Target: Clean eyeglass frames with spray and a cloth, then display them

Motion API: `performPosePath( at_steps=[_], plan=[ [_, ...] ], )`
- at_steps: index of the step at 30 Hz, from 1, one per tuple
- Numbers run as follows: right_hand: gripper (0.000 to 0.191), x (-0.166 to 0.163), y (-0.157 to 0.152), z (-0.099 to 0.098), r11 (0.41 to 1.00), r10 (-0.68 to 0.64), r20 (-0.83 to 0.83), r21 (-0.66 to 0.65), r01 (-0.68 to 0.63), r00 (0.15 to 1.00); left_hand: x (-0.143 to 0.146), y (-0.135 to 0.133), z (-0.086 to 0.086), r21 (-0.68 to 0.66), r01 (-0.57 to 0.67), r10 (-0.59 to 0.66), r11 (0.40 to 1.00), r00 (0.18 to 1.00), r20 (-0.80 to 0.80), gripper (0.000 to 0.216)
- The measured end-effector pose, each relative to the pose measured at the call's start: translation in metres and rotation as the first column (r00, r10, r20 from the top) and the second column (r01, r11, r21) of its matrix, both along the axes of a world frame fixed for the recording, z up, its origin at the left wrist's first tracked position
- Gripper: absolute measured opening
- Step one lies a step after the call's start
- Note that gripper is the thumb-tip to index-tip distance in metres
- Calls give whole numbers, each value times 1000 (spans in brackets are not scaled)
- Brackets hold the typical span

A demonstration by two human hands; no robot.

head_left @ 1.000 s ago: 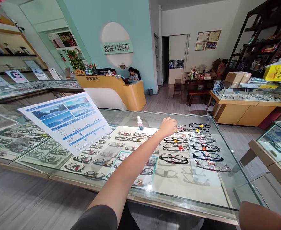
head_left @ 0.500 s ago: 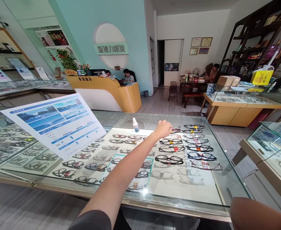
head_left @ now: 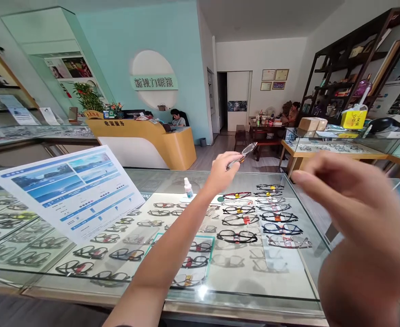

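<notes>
My left hand [head_left: 222, 170] is stretched far out above the glass display counter [head_left: 308, 213] and pinches a folded pair of glasses [head_left: 243, 153], held up in the air. My right hand [head_left: 353, 213] is raised close to the camera at the right, blurred, with its fingers spread and nothing in them. Under the glass lie rows of several eyeglass frames [head_left: 250, 222]. A small white spray bottle [head_left: 188, 188] stands on the counter top just left of my left hand.
A tilted printed chart [head_left: 66, 190] stands on the counter at left. Behind are a yellow reception desk [head_left: 152, 136] with a seated person [head_left: 177, 118], another glass counter [head_left: 336, 150] at right, dark shelving, and a second seated person [head_left: 292, 113].
My left hand rose from the counter top, lifting a pair of glasses into the air. My right hand came up from the bottom right corner into full view.
</notes>
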State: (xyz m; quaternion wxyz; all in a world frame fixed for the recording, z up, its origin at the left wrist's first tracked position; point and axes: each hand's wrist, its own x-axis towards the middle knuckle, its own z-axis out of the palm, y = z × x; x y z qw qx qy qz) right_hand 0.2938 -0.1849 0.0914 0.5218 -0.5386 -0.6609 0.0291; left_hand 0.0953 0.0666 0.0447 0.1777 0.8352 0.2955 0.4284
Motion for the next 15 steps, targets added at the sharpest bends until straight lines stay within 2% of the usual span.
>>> performPosePath(
  at_steps=[2, 5, 9, 15],
  plan=[
    [21, -19, 44, 17, 996, 0, 7, -88, 1, 1000, -5, -29, 17, 42, 88, -92, 995, 989, 117, 38],
    [25, -33, 84, 18, 994, -90, 35, -65, 92, 995, -10, -68, 31, 138, 142, -168, 980, 966, 195, 38],
    [26, -38, 96, 6, 990, -140, -14, -21, 139, 990, -13, -94, 36, 178, 167, -201, 970, 959, 201, 38],
    [24, -40, 97, 7, 993, -104, -41, 49, 106, 994, -14, -89, 37, 167, 154, -192, 974, 950, 245, 25]
  ],
)
